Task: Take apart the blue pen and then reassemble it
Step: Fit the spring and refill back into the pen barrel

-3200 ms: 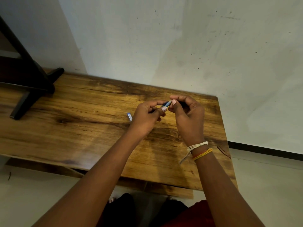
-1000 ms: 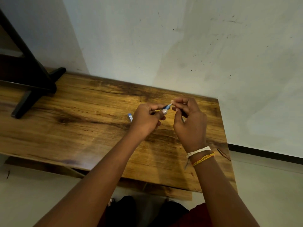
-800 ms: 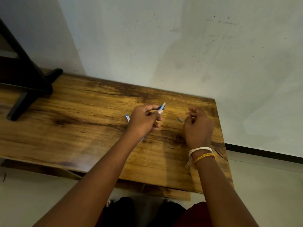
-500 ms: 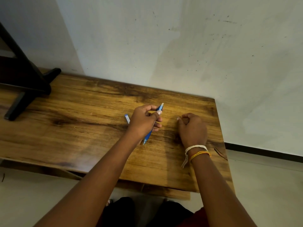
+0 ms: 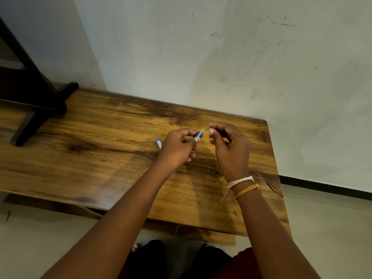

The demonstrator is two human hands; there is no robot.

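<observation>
Wooden table (image 5: pixel 100 158), L hand (image 5: pixel 177 148) grips blue pen (image 5: pixel 199 133) (tip up)

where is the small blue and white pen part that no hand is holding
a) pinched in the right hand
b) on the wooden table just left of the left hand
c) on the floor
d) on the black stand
b: the pen part lies flat on the table, just left of the left hand.
</observation>
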